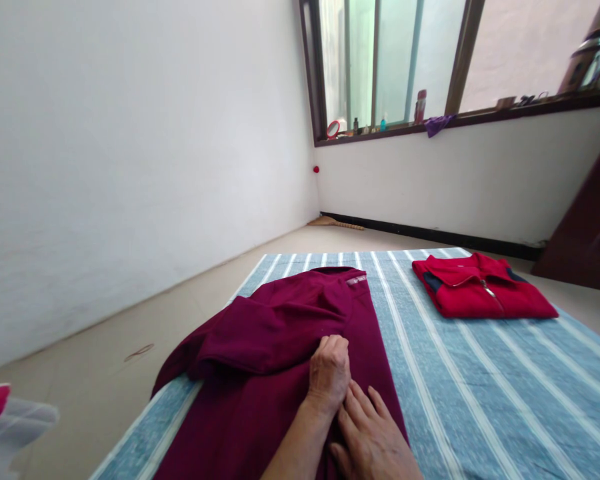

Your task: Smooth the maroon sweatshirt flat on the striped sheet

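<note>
Both hands (pixel 353 413) flat, perhaps overlapping.

**Plain room in a home, laundry laid out on the floor**

Looks like a bedroom or spare rm in a house. Bare white walls (pixel 130 167), pale tile floor (pixel 105 360) w/ dark skirting. Blue striped sheet (pixel 480 380) spread flat on the floor, w/ a maroon garment (pixel 280 333) and a folded red zip top (pixel 480 288) on it. Dark-framed window (pixel 405 60), its sill (pixel 480 119) crowded w/ household bits: bottles, small red mirror (pixel 333 129), purple cloth (pixel 437 124). Broom (pixel 337 223) lying in the corner. Dark wood furniture (pixel 587 220) at far rt.
</note>
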Demonstrator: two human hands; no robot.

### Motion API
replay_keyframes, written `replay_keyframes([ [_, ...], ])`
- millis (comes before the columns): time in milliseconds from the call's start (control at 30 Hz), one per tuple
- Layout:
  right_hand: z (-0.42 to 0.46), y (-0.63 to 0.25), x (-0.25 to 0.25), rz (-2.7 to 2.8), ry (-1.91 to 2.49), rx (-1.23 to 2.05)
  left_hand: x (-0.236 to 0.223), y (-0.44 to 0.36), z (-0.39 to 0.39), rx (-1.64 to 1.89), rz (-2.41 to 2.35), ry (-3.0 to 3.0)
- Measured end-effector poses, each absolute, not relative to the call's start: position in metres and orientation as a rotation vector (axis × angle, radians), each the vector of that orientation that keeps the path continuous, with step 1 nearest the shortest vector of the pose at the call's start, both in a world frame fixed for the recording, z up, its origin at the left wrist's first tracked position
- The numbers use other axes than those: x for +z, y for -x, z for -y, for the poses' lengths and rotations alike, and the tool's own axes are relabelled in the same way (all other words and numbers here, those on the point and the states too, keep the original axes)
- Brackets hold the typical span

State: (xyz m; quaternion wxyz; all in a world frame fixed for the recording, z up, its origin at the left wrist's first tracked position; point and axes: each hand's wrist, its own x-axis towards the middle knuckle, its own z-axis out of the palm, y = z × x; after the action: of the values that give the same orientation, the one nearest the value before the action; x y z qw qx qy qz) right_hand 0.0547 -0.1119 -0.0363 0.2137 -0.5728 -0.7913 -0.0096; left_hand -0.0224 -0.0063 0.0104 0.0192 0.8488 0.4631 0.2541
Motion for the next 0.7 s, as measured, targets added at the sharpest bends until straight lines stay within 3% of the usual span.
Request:
replay_keyframes([
  [500,0.121,-0.056,-0.012,2.174,1.588,0.031,0.007,0.023,-0.002,0.898,-1.135,-2.393],
  [700,0.122,-0.058,0.002,2.093,1.575,0.099,0.063,0.026,0.011,1.009,-1.004,-2.018],
])
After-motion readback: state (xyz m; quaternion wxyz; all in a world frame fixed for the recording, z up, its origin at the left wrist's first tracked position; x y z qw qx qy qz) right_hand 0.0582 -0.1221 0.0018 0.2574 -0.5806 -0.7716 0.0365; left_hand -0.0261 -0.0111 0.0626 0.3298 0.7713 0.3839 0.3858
